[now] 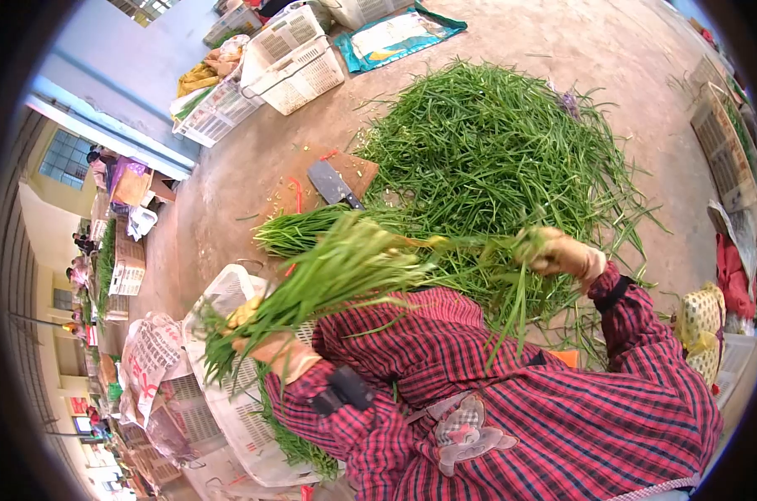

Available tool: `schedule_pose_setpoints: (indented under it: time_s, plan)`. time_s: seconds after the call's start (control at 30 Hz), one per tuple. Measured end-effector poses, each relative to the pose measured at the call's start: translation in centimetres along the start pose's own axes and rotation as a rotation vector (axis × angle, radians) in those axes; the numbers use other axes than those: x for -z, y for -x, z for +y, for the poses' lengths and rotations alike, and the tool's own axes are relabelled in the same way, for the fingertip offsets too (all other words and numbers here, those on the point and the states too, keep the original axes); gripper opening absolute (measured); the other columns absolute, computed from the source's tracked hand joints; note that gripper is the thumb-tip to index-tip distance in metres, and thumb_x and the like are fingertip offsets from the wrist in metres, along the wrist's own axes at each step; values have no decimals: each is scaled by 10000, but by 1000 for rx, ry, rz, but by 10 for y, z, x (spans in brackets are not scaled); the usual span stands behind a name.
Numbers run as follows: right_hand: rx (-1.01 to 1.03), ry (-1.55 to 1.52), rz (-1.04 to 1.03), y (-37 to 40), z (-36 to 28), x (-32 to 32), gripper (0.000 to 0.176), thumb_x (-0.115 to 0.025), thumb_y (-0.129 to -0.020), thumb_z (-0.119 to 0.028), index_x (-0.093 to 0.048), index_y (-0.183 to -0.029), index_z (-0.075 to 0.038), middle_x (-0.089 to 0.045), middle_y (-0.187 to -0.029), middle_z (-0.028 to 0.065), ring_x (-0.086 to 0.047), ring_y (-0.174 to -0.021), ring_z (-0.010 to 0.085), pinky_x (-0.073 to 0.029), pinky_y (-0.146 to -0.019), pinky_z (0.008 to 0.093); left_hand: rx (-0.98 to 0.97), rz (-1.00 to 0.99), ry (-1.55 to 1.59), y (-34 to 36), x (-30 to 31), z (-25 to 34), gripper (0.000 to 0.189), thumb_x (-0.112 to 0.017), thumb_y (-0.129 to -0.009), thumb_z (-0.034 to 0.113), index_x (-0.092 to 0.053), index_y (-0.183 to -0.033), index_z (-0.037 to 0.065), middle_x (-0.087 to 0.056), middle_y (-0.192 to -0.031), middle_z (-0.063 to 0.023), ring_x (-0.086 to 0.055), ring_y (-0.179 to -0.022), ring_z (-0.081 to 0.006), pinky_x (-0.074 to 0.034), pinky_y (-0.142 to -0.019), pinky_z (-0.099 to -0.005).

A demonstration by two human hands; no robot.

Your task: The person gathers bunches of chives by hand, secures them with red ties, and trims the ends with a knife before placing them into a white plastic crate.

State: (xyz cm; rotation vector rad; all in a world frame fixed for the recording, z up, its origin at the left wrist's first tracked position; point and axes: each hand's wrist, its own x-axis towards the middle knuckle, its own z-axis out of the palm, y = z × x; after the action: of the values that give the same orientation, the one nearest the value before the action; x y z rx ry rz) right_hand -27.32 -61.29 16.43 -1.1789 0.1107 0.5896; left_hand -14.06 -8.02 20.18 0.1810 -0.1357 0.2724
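My left hand (280, 352), gloved, is closed round the base of a bunch of garlic chives (345, 263), whose long green blades fan out to the right and are slightly blurred. My right hand (566, 253), also gloved, is closed on a few loose chive leaves (512, 250) that trail from its fingers, some hanging down. Behind both hands lies a large loose heap of chives (487, 142) on the floor. Another bunch (299, 230) rests at its near left edge. Beyond that, a cleaver (332, 183) lies on a wooden board (307, 167) with red ties.
A white plastic crate (228, 409) holding some greens stands by my left arm. More crates (291, 71) are at the back left, near a teal sack (399, 37). Along the right stand a crate (725, 150) and a yellow patterned bag (703, 326). Other people are far left.
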Motion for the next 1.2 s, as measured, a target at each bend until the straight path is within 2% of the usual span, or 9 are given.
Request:
schedule_pose_setpoints:
  time_s: [0.07, 0.2, 0.4, 0.5, 0.77, 0.93, 1.03, 1.1, 1.2]
  plan:
    - [-18, 121, 241, -2, -6, 1, 300, -644, -1006, -228, -643, -1261, -69, -635, -885, -9, -577, -715, 84, -424, -579, 219, -107, 38, -842, 4, -13, 15, 233, -567, -1029, 342, -612, -889, 160, -638, -898, 1, -596, -836, -133, -495, -798, -360]
    - [532, 1067, 282, -43, -33, -55, 853, -855, -778, -294, -456, -1524, -186, -460, -1543, 189, -423, -1435, 382, -356, -1190, 475, -45, 2, -288, 2, -24, -19, 276, -595, -1016, 369, -622, -839, 159, -657, -832, 3, -612, -763, -168, -521, -782, -386]
    - [1012, 1280, 294, -109, -76, -162, 816, -829, -762, -506, -549, -1421, -113, -567, -1422, 169, -506, -1358, 357, -387, -1128, 495, -72, 155, -487, 41, -70, -87, 219, -633, -1024, 336, -637, -979, 122, -679, -879, -45, -642, -794, -204, -561, -832, -395]
    - [911, 847, 180, -145, -57, -165, 263, -715, -946, -256, -699, -1113, -54, -717, -1033, 128, -694, -1007, 264, -532, -892, 369, 45, 236, -527, 40, -70, -81, 249, -618, -1030, 321, -633, -1046, 73, -681, -925, -85, -651, -838, -231, -573, -845, -415]
    - [348, -436, 72, -130, -36, -133, 188, -543, -1089, -247, -579, -1163, -78, -573, -839, -25, -539, -711, 63, -532, -696, 256, -74, 289, -799, 30, -71, -75, 245, -573, -1052, 303, -600, -992, 67, -593, -816, -22, -610, -744, -191, -562, -751, -395]
    - [177, -38, 203, -111, -12, -54, 257, -518, -1096, -321, -598, -1150, -83, -491, -778, -89, -388, -602, 18, -370, -512, 230, -7, 167, -255, -4, -20, -10, 253, -566, -1045, 354, -564, -892, 154, -490, -683, 72, -513, -608, -118, -527, -692, -344]
    - [112, 241, 78, -111, -10, -59, 364, -556, -1066, -341, -601, -1295, -61, -648, -1047, -10, -570, -842, 73, -497, -721, 264, -189, -23, -756, -10, 1, -2, 260, -580, -1035, 392, -570, -924, 157, -503, -705, 82, -534, -660, -99, -524, -715, -325]
    - [208, 389, -207, -112, -25, -87, 516, -603, -1036, -334, -536, -1447, -29, -645, -1340, 77, -581, -1239, 165, -457, -1074, 332, -96, -18, -510, 8, -30, -30, 232, -581, -1040, 345, -575, -938, 137, -528, -740, 50, -541, -679, -114, -528, -727, -332]
    - [438, 151, -428, -138, -19, -134, 523, -734, -964, -185, -567, -1426, -4, -623, -1422, 83, -552, -1287, 154, -426, -1130, 331, 75, -145, -277, 11, -40, -43, 267, -602, -1030, 358, -602, -1007, 92, -610, -886, -36, -605, -779, -170, -553, -784, -351]
